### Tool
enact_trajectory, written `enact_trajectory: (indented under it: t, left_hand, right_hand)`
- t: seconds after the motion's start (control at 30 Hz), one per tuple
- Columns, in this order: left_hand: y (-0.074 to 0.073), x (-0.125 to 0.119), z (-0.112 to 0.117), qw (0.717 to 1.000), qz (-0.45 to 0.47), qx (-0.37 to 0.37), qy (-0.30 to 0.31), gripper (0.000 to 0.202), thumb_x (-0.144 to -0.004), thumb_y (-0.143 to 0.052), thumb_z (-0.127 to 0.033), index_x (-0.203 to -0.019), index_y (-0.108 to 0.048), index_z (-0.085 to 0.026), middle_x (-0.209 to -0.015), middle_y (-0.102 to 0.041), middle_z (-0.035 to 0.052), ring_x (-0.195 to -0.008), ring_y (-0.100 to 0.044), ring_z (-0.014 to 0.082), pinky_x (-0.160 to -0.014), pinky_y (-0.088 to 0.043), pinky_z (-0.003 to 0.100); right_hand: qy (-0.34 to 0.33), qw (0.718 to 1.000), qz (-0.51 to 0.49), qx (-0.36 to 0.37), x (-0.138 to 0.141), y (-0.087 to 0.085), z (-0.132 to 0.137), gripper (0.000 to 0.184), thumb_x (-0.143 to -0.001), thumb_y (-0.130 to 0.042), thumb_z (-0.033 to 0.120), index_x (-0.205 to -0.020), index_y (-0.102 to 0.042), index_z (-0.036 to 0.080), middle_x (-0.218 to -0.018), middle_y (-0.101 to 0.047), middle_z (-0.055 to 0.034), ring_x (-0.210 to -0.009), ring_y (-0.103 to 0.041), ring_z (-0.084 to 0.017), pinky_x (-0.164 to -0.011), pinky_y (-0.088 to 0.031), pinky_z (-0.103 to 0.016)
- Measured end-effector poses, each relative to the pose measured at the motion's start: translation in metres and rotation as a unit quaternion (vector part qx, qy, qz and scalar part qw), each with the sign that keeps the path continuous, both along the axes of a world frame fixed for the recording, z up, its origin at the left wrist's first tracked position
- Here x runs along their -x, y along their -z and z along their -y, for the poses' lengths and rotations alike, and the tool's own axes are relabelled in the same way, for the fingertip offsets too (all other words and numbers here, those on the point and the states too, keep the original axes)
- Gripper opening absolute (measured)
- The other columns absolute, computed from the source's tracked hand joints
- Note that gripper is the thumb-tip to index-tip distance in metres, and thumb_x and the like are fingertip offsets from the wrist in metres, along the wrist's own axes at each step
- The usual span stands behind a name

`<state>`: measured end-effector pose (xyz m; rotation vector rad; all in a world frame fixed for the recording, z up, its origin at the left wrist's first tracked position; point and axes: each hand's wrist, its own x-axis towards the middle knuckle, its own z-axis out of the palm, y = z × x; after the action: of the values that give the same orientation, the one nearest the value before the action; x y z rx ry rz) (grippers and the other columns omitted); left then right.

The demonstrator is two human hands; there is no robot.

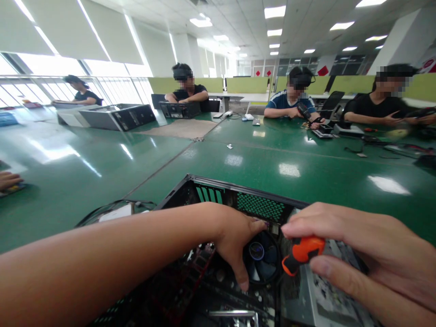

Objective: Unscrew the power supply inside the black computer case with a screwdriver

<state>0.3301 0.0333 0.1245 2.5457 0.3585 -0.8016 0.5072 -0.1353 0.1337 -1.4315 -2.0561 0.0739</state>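
Observation:
An open black computer case (221,184) lies in front of me, its inside facing up. My left hand (235,238) reaches into it and grips the left side of a round black CPU cooler fan (269,259), thumb and fingers apart around its edge. A dark red circuit board (197,268) shows partly under my forearm. At the right, my right hand (354,254) holds an orange and black screwdriver (303,254) by its handle, beside the fan. The screwdriver's shaft is not visible. Below the hand is a grey metal drive bay (316,295).
Cables and a white item (117,212) lie left of the case on the green table (163,190). Several people work across the table with computer parts. Another computer case (119,117) stands at the far left. At the left edge a co-worker's hand (8,180) rests on a part.

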Motion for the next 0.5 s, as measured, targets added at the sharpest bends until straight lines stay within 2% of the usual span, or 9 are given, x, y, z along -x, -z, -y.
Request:
enact_trajectory:
  t: [0.17, 0.3, 0.5]
  left_hand:
    - [0.0001, -0.0044, -0.0019, 1.0, 0.003, 0.007, 0.004, 0.119, -0.05, -0.08, -0.049, -0.152, -0.027, -0.017, -0.154, -0.039, 0.0144, -0.136, -0.044, 0.035, -0.113, -0.035, 0.041]
    - [-0.0026, -0.0054, -0.0002, 1.0, -0.012, 0.006, 0.003, 0.121, -0.051, -0.08, -0.048, -0.153, -0.023, -0.016, -0.156, -0.035, 0.0154, -0.138, -0.042, 0.0357, -0.114, -0.035, 0.041]
    - [-0.0048, -0.0069, 0.0021, 1.0, -0.011, 0.009, -0.003, 0.124, -0.05, -0.08, -0.047, -0.153, -0.022, -0.012, -0.157, -0.031, 0.0176, -0.14, -0.039, 0.0367, -0.115, -0.034, 0.041]
  right_hand:
    - [-0.036, 0.999, 0.012, -0.008, -0.0001, -0.0003, -0.0009, 0.029, -0.095, -0.053, 0.041, -0.124, -0.056, 0.043, -0.115, -0.075, 0.0073, -0.105, -0.072, -0.023, -0.085, -0.063, -0.033]
    - [-0.054, 0.998, -0.003, 0.006, -0.0005, 0.0015, -0.0034, 0.03, -0.095, -0.054, 0.033, -0.124, -0.058, 0.039, -0.116, -0.075, 0.0031, -0.103, -0.073, -0.023, -0.089, -0.062, -0.036]
    - [-0.053, 0.998, 0.004, 0.02, -0.0016, -0.003, -0.0053, 0.03, -0.095, -0.054, 0.032, -0.123, -0.061, 0.036, -0.119, -0.074, -0.0009, -0.107, -0.071, -0.024, -0.088, -0.062, -0.039]
